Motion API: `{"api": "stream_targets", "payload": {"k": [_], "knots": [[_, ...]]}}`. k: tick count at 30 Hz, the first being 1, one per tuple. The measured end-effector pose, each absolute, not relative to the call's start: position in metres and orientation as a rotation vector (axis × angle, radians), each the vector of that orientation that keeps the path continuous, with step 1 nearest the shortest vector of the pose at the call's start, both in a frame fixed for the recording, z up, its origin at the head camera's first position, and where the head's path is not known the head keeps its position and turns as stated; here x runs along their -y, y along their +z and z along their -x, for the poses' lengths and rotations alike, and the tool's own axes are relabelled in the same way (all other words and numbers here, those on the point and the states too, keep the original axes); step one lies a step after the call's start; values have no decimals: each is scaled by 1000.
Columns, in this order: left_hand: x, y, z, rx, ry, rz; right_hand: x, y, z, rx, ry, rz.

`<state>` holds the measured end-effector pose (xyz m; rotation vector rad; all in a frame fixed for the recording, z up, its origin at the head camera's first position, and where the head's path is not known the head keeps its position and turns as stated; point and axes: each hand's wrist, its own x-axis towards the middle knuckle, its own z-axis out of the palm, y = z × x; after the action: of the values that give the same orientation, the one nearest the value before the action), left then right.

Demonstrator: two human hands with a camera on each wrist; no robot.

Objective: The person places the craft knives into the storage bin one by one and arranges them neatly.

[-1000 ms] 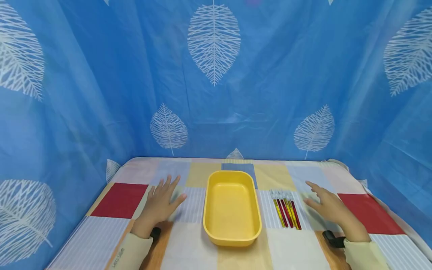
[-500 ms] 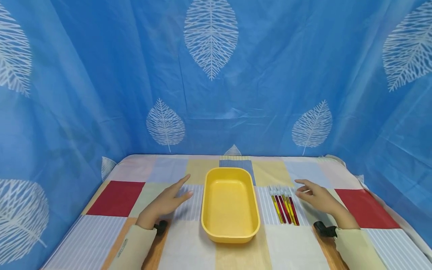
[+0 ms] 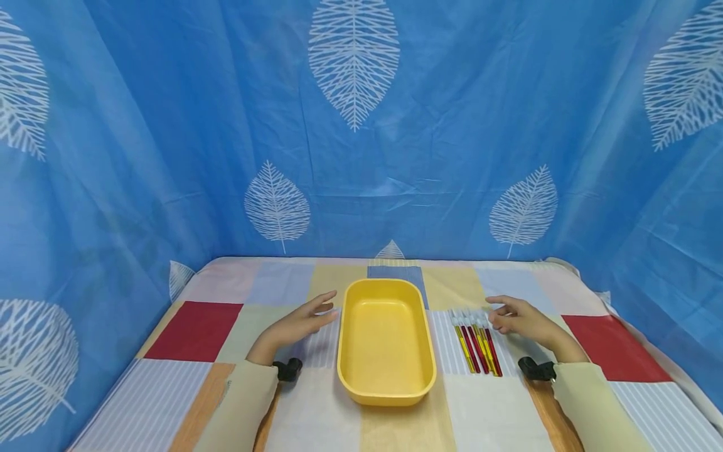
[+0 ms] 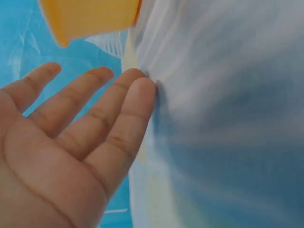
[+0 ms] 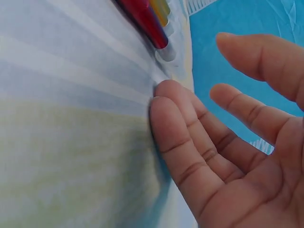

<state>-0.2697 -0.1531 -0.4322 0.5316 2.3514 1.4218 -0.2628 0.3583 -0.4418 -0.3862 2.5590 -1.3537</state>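
A yellow rectangular basin (image 3: 390,402) stands on the cloth in the middle of the head view. To its right lie several slender pen-like sticks (image 3: 477,348), red and gold with clear ends at the far side; their exact kind is unclear. My left hand (image 3: 299,323) is beside the basin's left side, holding nothing, its fingers loosely extended in the left wrist view. Just right of the sticks, my right hand (image 3: 525,321) has its fingers slightly bent and nothing in its grasp. In the right wrist view its fingertips are at the cloth near a red stick (image 5: 145,21).
A patchwork cloth (image 3: 316,408) covers the table. Blue curtains (image 3: 440,125) with white leaf prints enclose the back and both sides. Each wrist wears a black camera, such as the left one (image 3: 289,370).
My left hand has moved right, closer to the basin, its spread fingers drawing together. My right hand has shifted left to the sticks, its fingers bending a little. The head view tilted slightly.
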Motion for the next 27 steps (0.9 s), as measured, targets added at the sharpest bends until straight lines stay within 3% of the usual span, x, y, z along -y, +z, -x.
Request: {"api": "stream_targets", "payload": {"k": [8,27], "knots": [[141,-442,284,-2198,1579,-504,-363,-449,270,-2514,-1388,352],[144,-462,294,-1967,1723,-719,-345,-448,279,-2601,-1277,282]]}}
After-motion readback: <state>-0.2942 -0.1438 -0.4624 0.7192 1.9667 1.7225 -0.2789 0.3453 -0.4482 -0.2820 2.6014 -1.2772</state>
